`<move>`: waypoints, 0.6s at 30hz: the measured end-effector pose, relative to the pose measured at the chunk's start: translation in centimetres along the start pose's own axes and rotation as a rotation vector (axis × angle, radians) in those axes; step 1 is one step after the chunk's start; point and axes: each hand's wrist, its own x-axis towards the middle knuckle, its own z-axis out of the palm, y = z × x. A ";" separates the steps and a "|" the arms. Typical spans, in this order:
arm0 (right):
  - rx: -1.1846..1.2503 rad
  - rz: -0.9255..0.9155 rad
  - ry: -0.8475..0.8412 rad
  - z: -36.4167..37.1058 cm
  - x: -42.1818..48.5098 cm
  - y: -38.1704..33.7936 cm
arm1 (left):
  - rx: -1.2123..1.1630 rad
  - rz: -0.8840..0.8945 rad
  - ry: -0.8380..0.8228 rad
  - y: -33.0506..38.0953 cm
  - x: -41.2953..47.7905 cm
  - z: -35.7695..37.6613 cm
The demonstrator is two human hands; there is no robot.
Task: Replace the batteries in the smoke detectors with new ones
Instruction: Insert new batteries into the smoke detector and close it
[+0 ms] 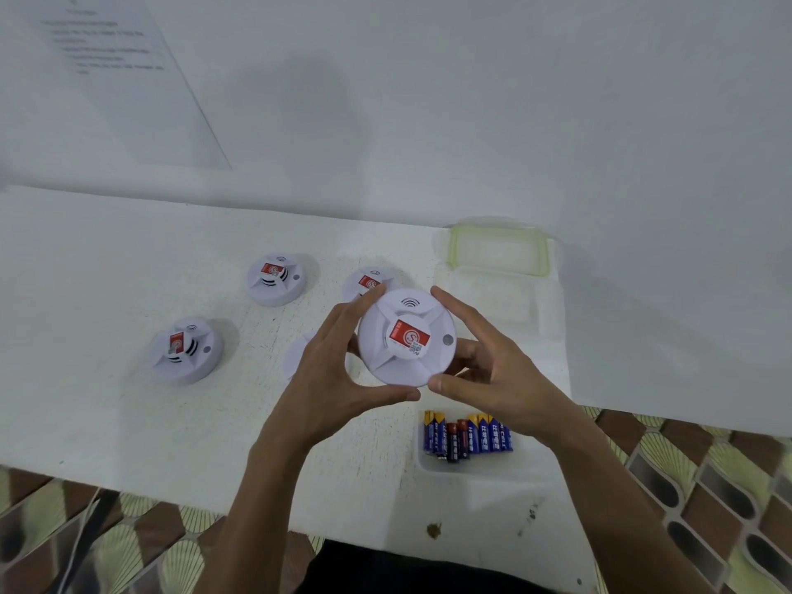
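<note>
A round white smoke detector (407, 336) with a red label is held above the table, face toward me. My left hand (338, 370) grips its left rim and my right hand (484, 370) grips its right rim, thumbs below and fingers over the top. Other white detectors lie on the table: one at the far left (186, 349), one further back (276, 278), one (364, 281) partly behind the held one. A white round piece (295, 355) shows beside my left hand, mostly hidden. Several blue and dark batteries (469, 437) lie in a clear container near my right wrist.
The clear container (488, 467) sits close to the front edge of the white table (107, 400). A green-rimmed lid (499, 249) leans at the back right against the wall. A printed sheet (111, 66) hangs on the wall. Patterned floor tiles (707, 486) show at right.
</note>
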 end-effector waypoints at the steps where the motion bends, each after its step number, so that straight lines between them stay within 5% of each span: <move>1: -0.001 0.000 0.002 0.0 0.0 0.0 | -0.001 0.001 -0.002 0.1 0.0 0.0; 18: 0.003 -0.006 0.015 0.0 0.1 0.3 | 0.008 -0.063 -0.014 -1.4 0.9 1.0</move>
